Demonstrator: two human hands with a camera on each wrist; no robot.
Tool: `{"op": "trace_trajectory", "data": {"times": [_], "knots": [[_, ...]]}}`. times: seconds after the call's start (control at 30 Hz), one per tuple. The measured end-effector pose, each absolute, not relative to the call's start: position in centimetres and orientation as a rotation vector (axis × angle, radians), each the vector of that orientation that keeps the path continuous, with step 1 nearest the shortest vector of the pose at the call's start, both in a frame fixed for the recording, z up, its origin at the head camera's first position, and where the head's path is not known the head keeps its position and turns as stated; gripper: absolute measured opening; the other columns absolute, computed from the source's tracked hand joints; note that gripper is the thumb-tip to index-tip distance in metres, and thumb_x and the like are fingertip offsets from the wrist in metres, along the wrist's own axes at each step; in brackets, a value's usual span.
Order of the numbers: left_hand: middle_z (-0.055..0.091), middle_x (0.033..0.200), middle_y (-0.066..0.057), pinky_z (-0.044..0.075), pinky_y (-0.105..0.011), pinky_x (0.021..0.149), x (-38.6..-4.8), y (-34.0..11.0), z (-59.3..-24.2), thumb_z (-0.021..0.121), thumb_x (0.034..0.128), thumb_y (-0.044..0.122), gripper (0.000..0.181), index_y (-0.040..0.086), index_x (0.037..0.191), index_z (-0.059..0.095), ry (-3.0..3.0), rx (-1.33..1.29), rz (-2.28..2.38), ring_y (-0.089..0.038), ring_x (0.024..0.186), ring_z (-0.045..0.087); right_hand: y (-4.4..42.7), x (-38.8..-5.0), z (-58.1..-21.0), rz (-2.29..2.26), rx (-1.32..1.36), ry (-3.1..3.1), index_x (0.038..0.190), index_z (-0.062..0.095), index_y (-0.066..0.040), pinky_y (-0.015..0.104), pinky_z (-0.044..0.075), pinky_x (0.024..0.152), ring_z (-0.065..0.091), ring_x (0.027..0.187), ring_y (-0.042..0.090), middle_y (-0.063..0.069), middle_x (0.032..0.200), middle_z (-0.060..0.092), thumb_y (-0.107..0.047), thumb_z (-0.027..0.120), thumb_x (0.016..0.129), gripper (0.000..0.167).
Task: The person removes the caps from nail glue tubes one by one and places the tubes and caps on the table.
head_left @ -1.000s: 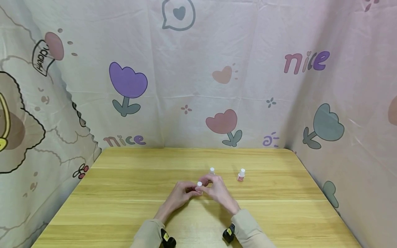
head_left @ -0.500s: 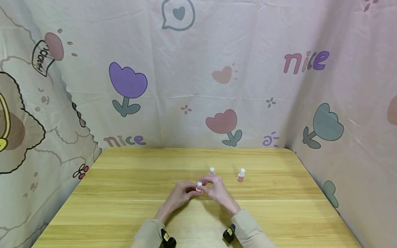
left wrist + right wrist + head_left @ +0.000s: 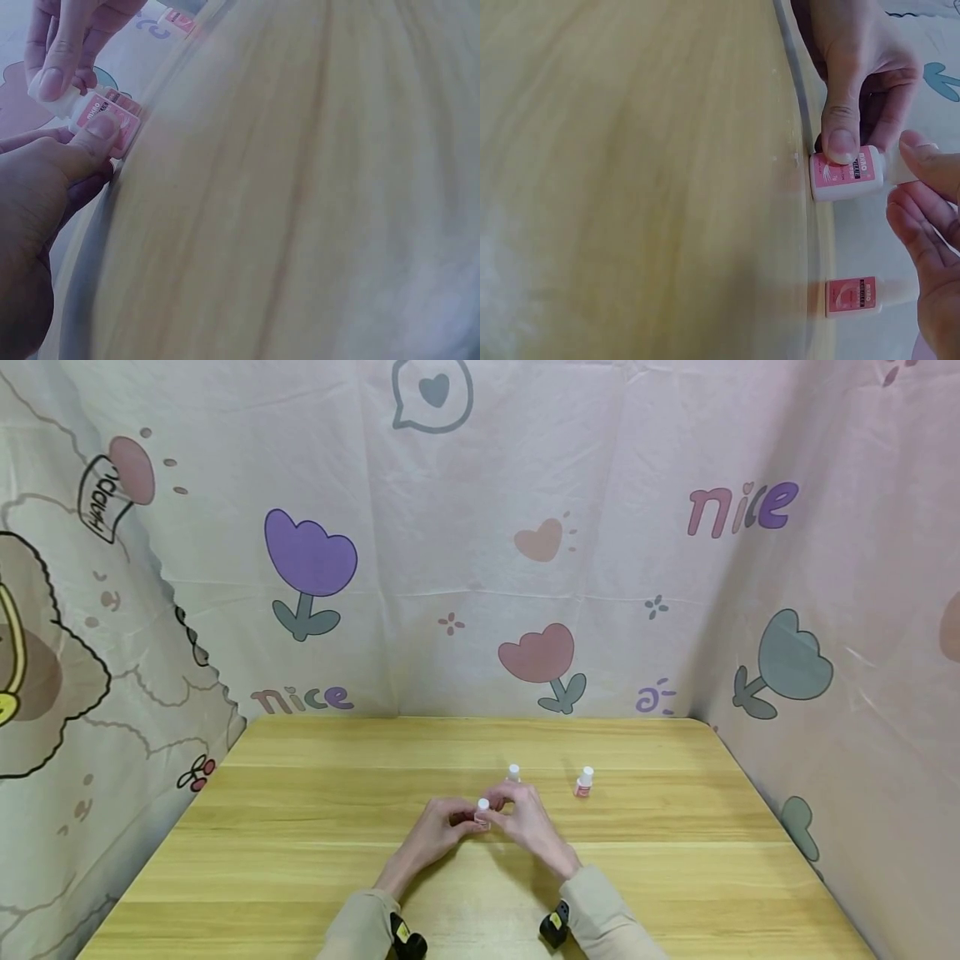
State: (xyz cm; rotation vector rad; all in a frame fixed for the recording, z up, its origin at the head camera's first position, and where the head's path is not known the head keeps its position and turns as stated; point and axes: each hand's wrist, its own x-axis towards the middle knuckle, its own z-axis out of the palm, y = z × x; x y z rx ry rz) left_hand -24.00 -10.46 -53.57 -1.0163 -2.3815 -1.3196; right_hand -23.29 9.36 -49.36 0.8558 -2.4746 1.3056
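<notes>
**Hands and Bottle Unmoved; Grasp Maintained on Body and Cap**

Relative to the earlier head frames, we registered no clear displacement: both hands and the grasped bottle remained in essentially the same position near the middle of the tabletop (image 3: 337,752).

1. Left hand (image 3: 437,828): we pinched the body of the small white bottle (image 3: 855,180), the thumb pressed flat on its pink label (image 3: 832,174).

2. Right hand (image 3: 522,817): we grasped the white cap (image 3: 483,804) between thumb and fingers. The cap sat at the neck end of the bottle.

3. Bottle position: we held it upright between the two hands, cap uppermost. We could not tell whether its base touched the tabletop.

4. Adjacent units: we noted a second bottle (image 3: 513,774) just behind the right hand, its lower part hidden by that hand. A third bottle (image 3: 584,782) stood upright to the right, apart from the hands, with a white cap and a pink label.

5. Surroundings: we wore light beige sleeves (image 3: 360,927), with a black device (image 3: 553,928) at each wrist. A printed cloth (image 3: 450,485) with tulips and lettering enclosed the wood-grain tabletop at the back and sides.
</notes>
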Motion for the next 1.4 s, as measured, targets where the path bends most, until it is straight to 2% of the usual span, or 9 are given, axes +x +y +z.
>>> {"op": "trace_trajectory", "data": {"times": [0.3, 0.47, 0.6, 0.77, 1.03, 1.17, 1.4], "knots": [[0.079, 0.093, 0.001, 0.056, -0.020, 0.072, -23.85, -10.42, -53.24, 0.077, 0.0867, 0.015, 0.013, 0.015, 0.100, 0.078, -2.443, -0.980, -1.365, -0.001, 0.079, 0.066, 9.63, -23.52, -49.61, 1.297, 0.947, -2.446, 0.094, 0.075, -0.005, 0.036, 0.059, 0.075, 0.064, 0.079, 0.011, 0.006, 0.087, 0.075, -0.004, 0.078, 0.084, 0.011], [0.078, 0.093, 0.002, 0.057, -0.021, 0.075, -23.96, -10.43, -53.35, 0.078, 0.0869, 0.016, 0.010, 0.016, 0.097, 0.078, -2.431, -0.989, -1.336, -0.001, 0.082, 0.067, 9.60, -23.43, -49.41, 1.293, 0.873, -2.505, 0.098, 0.074, -0.005, 0.034, 0.059, 0.079, 0.066, 0.083, 0.015, 0.007, 0.092, 0.075, -0.009, 0.081, 0.082, 0.018], [0.079, 0.093, 0.002, 0.057, -0.023, 0.077, -23.97, -10.41, -53.50, 0.078, 0.0857, 0.013, 0.010, 0.016, 0.096, 0.077, -2.404, -1.003, -1.316, -0.003, 0.084, 0.068, 9.44, -23.41, -49.35, 1.285, 0.810, -2.515, 0.095, 0.074, -0.006, 0.034, 0.060, 0.077, 0.066, 0.080, 0.013, 0.006, 0.088, 0.074, -0.008, 0.082, 0.080, 0.017], [0.079, 0.093, 0.001, 0.057, -0.022, 0.075, -23.91, -10.39, -53.47, 0.079, 0.0851, 0.013, 0.014, 0.015, 0.098, 0.078, -2.395, -1.001, -1.303, -0.003, 0.083, 0.068, 9.40, -23.37, -49.30, 1.288, 0.832, -2.492, 0.092, 0.074, -0.007, 0.040, 0.060, 0.074, 0.063, 0.077, 0.008, 0.005, 0.084, 0.073, -0.004, 0.081, 0.081, 0.013], [0.078, 0.093, 0.002, 0.056, -0.020, 0.073, -23.72, -10.39, -53.16, 0.078, 0.0860, 0.015, 0.014, 0.016, 0.100, 0.078, -2.448, -0.968, -1.345, 0.000, 0.080, 0.065, 9.69, -23.37, -49.47, 1.334, 0.939, -2.426, 0.094, 0.074, -0.005, 0.029, 0.059, 0.079, 0.065, 0.081, 0.012, 0.007, 0.090, 0.076, -0.004, 0.079, 0.083, 0.012], [0.078, 0.093, 0.003, 0.056, -0.021, 0.074, -23.77, -10.39, -53.19, 0.078, 0.0863, 0.015, 0.012, 0.016, 0.099, 0.078, -2.446, -0.967, -1.333, 0.000, 0.081, 0.066, 9.74, -23.41, -49.51, 1.374, 0.914, -2.450, 0.096, 0.074, -0.005, 0.029, 0.059, 0.083, 0.066, 0.083, 0.013, 0.007, 0.092, 0.075, -0.005, 0.079, 0.083, 0.014], [0.078, 0.093, 0.004, 0.057, -0.022, 0.076, -23.77, -10.44, -53.20, 0.078, 0.0864, 0.017, 0.010, 0.018, 0.096, 0.078, -2.436, -0.968, -1.327, 0.000, 0.083, 0.067, 9.58, -23.39, -49.59, 1.322, 0.796, -2.489, 0.095, 0.074, -0.006, 0.031, 0.060, 0.077, 0.068, 0.080, 0.015, 0.006, 0.088, 0.074, -0.008, 0.083, 0.080, 0.018]]}}
